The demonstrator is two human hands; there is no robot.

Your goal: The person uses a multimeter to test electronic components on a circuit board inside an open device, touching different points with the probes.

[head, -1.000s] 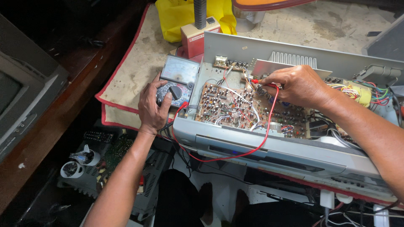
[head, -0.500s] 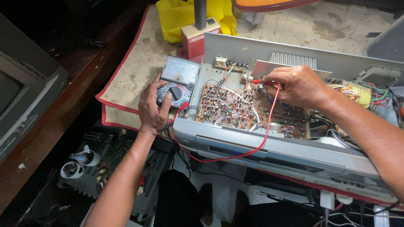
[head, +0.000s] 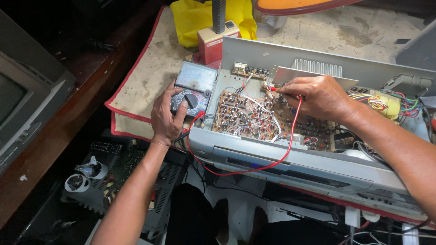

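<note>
Almost nothing has shifted since the earlier frames: both hands hold the same stations, and the red lead keeps the same loop over the chassis front.

Left hand (head: pixel 167 119): fingers curled around the round selector knob (head: pixel 187 100) of the analog multimeter (head: pixel 193 87), thumb and forefinger pinching it. The meter lies flat on the stained mat (head: pixel 145 77), touching the left wall of the opened amplifier chassis (head: pixel 290 163).

Right hand (head: pixel 315 97): fingers closed in a pinch on the red test probe (head: pixel 274 89), whose tip points at the upper edge of the circuit board (head: pixel 254 119), near the small terminal board (head: pixel 247 69). Whether the tip is touching metal cannot be told. The red test lead (head: pixel 254 167) runs from the probe, drapes over the grey front panel and returns to the meter.

Surroundings: finned heat sink (head: pixel 315 68) and a bundle of coloured wires (head: pixel 386 102) behind the right hand; a yellow cloth (head: pixel 195 18) and a red-and-white box (head: pixel 213 43) at the far edge of the mat.

Risks, as judged: the board is densely populated, so a small slip of the probe tip could bridge neighbouring joints. Turning the selector while the probe rests on the circuit could put the meter on an unsuitable range. The slack loop of lead may snag on the chassis edge and tug the probe away.
</note>
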